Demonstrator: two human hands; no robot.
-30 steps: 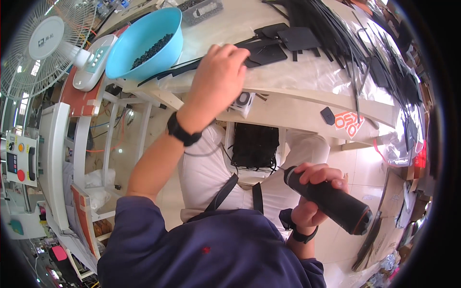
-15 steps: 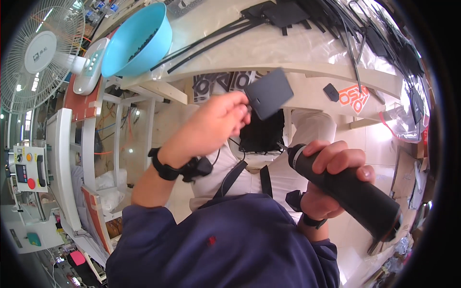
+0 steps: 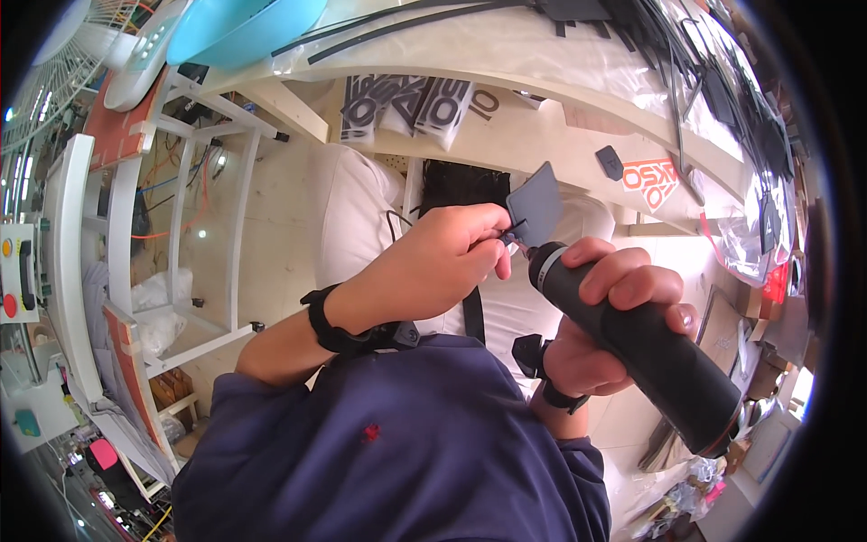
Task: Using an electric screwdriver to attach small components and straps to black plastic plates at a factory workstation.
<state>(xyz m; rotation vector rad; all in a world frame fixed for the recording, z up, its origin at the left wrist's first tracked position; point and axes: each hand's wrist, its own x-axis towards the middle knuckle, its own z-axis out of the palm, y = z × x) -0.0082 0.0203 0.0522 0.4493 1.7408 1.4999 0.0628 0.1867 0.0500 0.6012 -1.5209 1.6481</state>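
- Two hands are in use: your left hand (image 3: 447,257) pinches, and your right hand (image 3: 587,359) wraps round a tool.
- Between your left thumb and fingers sits the lower edge of a flat, dark grey, roughly rectangular plate (image 3: 536,203), its face tilted up above your lap.
- Your right hand is closed round a thick, matt black, cylindrical handheld tool (image 3: 673,375) with a pale ring near its nose; its narrow end points up and left, toward your left fingertips.
- The step in hand looks like bringing the tool's tip to the small dark piece at the plate's lower edge. You have them very close; whether they touch, I cannot tell.
- The next move seems to call for a steady left pinch and the tool's nose lined up squarely, with your left fingertips clear of its tip.
- Beyond your hands, long, thin, black strips (image 3: 424,20) lie on the cream table covered in clear plastic (image 3: 406,56), near a light blue round bowl (image 3: 244,32).
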